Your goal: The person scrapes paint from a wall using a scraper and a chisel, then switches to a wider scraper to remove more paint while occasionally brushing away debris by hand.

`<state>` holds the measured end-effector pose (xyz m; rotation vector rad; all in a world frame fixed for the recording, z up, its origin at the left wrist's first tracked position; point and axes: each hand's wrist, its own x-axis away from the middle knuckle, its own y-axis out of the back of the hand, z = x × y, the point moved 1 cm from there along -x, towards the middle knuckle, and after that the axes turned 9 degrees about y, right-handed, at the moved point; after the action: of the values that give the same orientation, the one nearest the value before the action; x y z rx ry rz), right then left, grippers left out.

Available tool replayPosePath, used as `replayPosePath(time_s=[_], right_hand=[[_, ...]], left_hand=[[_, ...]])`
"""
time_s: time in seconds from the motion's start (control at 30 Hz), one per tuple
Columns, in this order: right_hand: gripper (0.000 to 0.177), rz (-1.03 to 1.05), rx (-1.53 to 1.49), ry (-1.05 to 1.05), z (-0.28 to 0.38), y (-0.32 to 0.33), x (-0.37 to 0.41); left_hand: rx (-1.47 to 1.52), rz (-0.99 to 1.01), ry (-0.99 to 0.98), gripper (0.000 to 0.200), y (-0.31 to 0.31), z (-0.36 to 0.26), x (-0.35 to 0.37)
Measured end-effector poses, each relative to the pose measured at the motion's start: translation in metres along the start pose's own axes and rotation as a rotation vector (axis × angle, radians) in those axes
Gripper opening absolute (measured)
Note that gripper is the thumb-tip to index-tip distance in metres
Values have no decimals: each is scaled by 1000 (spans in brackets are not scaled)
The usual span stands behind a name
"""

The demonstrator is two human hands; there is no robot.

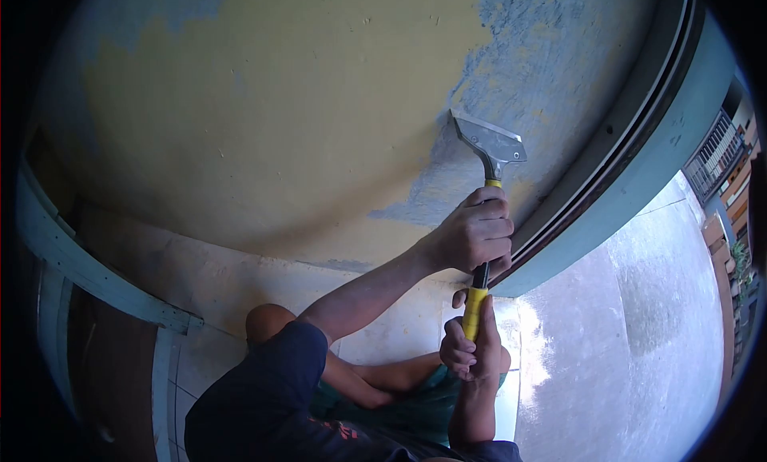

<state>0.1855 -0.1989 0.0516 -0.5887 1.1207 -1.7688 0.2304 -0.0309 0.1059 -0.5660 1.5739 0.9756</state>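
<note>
A long-handled paint scraper with a grey metal head and a yellow-and-black handle reaches up toward the wall. Its blade edge lies at the border between yellow paint and bare grey-blue wall. My left hand is wrapped round the upper part of the handle, just below the head. Lower down, my right hand grips the yellow end of the handle, thumb along its side. Yellow paint still covers the wall's middle, with another bare patch at the upper left.
A pale blue-green frame with a dark groove borders the wall on the right. Beyond it stretches a shiny floor. A blue-green wooden frame stands at the left. My crossed legs are below the wall.
</note>
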Motion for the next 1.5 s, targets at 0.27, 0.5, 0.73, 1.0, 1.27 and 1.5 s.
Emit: replayPosePath(time_s=[0.27, 0.5, 0.73, 1.0, 1.27, 1.5], right_hand=[[44, -33, 6, 9, 0, -5, -1], [46, -16, 20, 20, 6, -7, -2], [46, 32, -10, 46, 8, -11, -4], [47, 45, -24, 41, 12, -15, -8], [47, 48, -21, 29, 11, -8, -9], [46, -16, -27, 7, 4, -4, 0]], left_hand=[[-15, 19, 22, 19, 3, -4, -2], [-31, 14, -16, 22, 2, 4, -11], [3, -97, -33, 20, -4, 3, -20], [-42, -2, -37, 22, 4, 6, -22], [-41, 1, -19, 22, 2, 7, -17], [-9, -8, -1, 21, 0, 0, -8]])
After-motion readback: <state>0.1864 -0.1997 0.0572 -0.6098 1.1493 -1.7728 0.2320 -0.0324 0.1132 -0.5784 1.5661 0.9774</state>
